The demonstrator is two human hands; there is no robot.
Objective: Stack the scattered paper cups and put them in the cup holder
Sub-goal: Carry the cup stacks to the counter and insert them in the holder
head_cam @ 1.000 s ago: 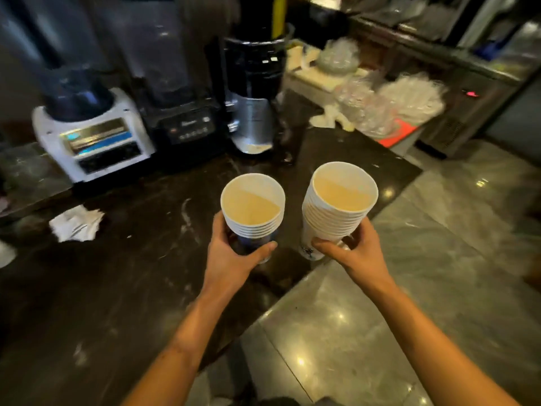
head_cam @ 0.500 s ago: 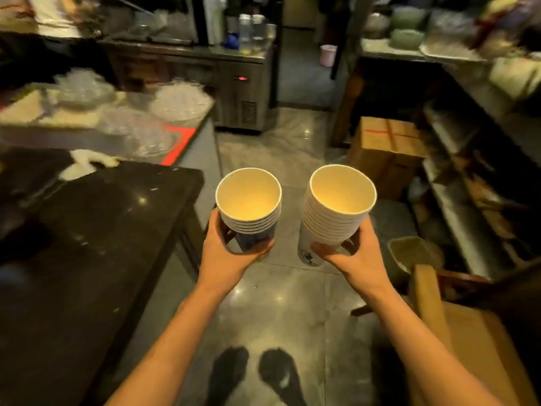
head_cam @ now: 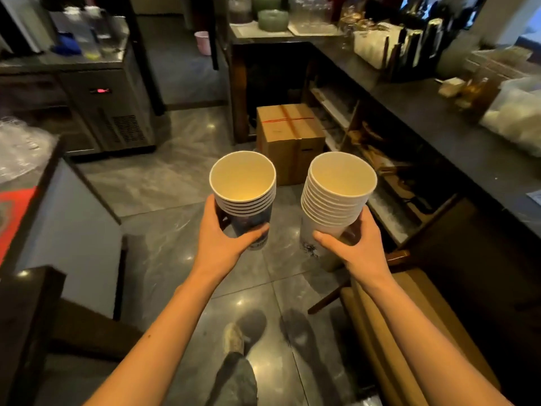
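— What have we got, left to right?

— Our left hand (head_cam: pixel 218 244) is wrapped shut around the shorter stack of paper cups (head_cam: pixel 244 197), the printed outer cup showing below its rims. Our right hand (head_cam: pixel 355 247) is closed on the taller stack (head_cam: pixel 336 197). Both stand upright, mouths up, side by side but apart, over the floor (head_cam: pixel 164 183).

— And the cup holder?

— Possibly those dark upright tubes (head_cam: pixel 409 51) on the desk (head_cam: pixel 433 118) ahead and to the right; it's too murky to be sure. If so, the right hand is nearer.
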